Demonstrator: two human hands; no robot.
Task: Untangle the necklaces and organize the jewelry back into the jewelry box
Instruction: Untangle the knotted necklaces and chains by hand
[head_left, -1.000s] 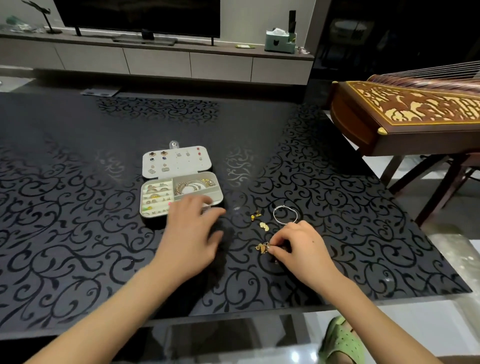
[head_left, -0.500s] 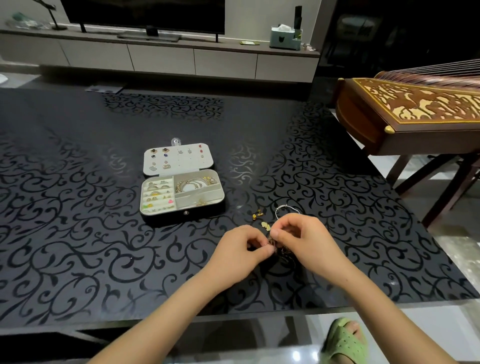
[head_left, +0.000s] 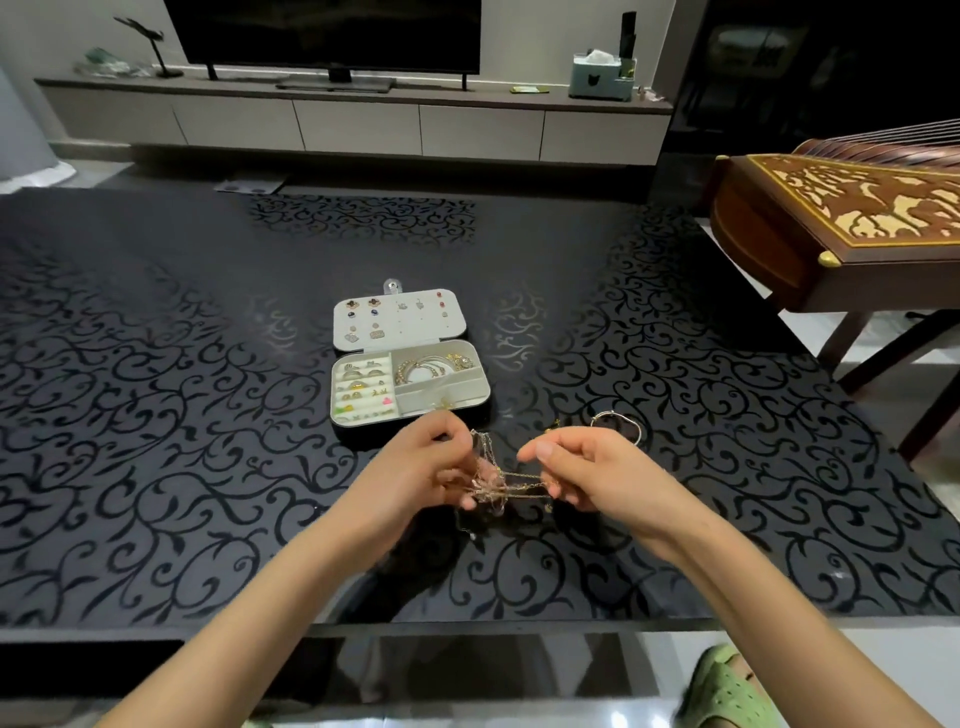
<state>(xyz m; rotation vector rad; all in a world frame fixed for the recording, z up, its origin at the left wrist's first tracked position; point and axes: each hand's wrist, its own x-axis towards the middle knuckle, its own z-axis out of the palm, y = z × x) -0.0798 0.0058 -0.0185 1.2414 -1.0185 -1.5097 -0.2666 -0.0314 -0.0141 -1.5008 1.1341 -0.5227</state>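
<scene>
Head camera: two hands raised over the near middle of one black scroll-patterned table (head_left: 182, 415). Left hand (head_left: 431, 470) with fingers curled, pinching one side of a knot of thin gold necklaces (head_left: 498, 483). Right hand (head_left: 587, 467) curled the same way, pinching the other side. Several fine chains pulled taut between the two hands, a few strands dangling toward the tabletop; exact number of chains impossible to tell in the tangle.

Just beyond the left hand, one jewelry box (head_left: 415, 330), open, lid folded flat on the far side. On the lid panel, rows of small earrings. In the base, three compartments:
- left: ring rolls with many rings
- far right: gold bracelets
- near right: one small gold piece

Just beyond the right hand, one silver bangle (head_left: 621, 423) flat on the table, with one tiny gold piece (head_left: 553, 425) to its left.

Farther off: one television (head_left: 322, 31), one tissue box (head_left: 595, 75), one inlaid wooden zither (head_left: 857, 218) at far right, and one green slipper (head_left: 727, 691) at near right.
</scene>
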